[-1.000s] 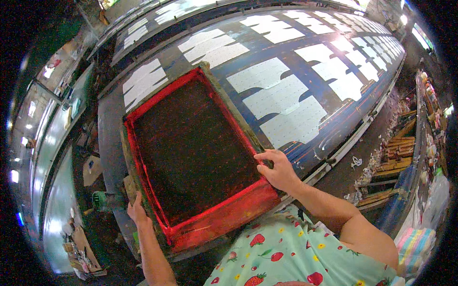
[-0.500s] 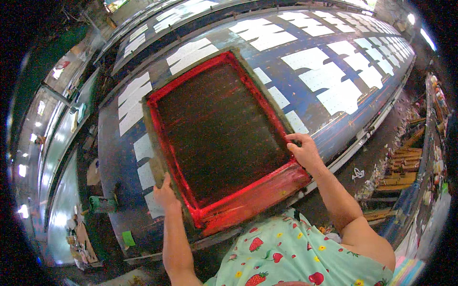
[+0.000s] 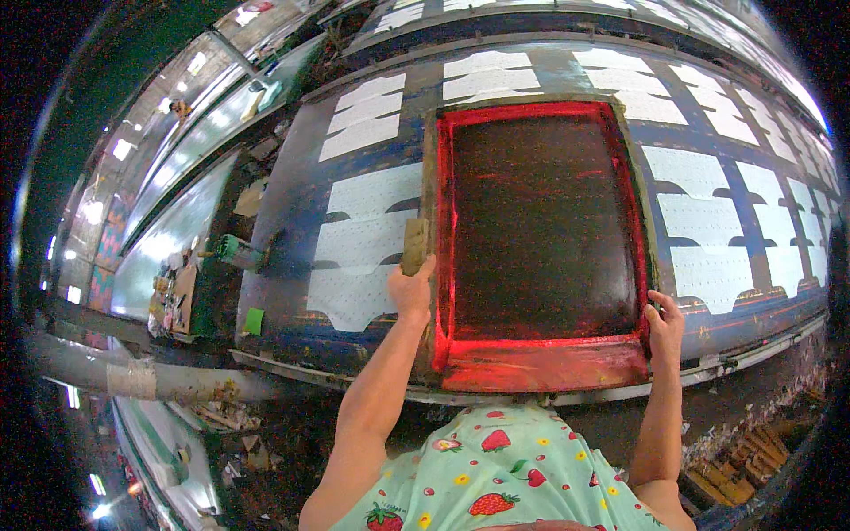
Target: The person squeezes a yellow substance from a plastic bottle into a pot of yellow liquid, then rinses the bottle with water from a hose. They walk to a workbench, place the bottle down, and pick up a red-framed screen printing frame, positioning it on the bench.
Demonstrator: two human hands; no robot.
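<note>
A screen-printing frame with dark mesh, a red inner border and a red-stained strip along its near edge is over the long table, close to my body. My left hand is closed round a flat wooden handle on the frame's left side. On the other side, my right hand grips the frame's right edge near its near corner, thumb and fingers bent. Printed white fabric pieces show left of the frame, and similar pieces lie to its right. Whatever is under the mesh is hidden.
Rows of white pieces run along the dark blue table. A green cylindrical container sits off its left end, and a small green square is near the left corner. A pale rail edges the near side. Wooden slats lie lower right.
The frame has shifted right along the table, uncovering the pieces on its left. It now looks squarer to my body, and my view has turned. Both hands have kept hold of it.
</note>
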